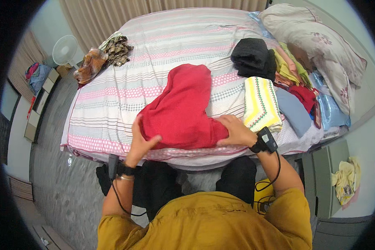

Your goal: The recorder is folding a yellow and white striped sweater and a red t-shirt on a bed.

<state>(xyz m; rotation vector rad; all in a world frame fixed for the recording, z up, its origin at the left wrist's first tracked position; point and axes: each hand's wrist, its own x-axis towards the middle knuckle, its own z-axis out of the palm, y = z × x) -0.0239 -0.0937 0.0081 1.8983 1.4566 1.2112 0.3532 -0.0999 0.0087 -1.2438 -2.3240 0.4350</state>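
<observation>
A red cloth garment (pixel 184 115) lies partly folded on the striped, dotted bedsheet (pixel 103 125), close to the bed's near edge. At its lower left corner is my left hand (pixel 142 142), thumb and fingers spread over the fabric. My right hand (pixel 237 129) rests at the lower right corner, its fingers and thumb around a bunched end of the red cloth. Whether either hand pinches the fabric is hard to see on the left; the right appears closed on it. Just right of the right hand sits a folded yellow and white striped cloth (pixel 261 103).
Black folded clothes (pixel 251 57), a blue-grey folded cloth (pixel 292 109) and yellow garments (pixel 284 65) are heaped at the right beside a floral pillow (pixel 325 40). Plaid clothes (pixel 117 51) lie at the upper left. A white fan (pixel 65 50) stands beyond the bed.
</observation>
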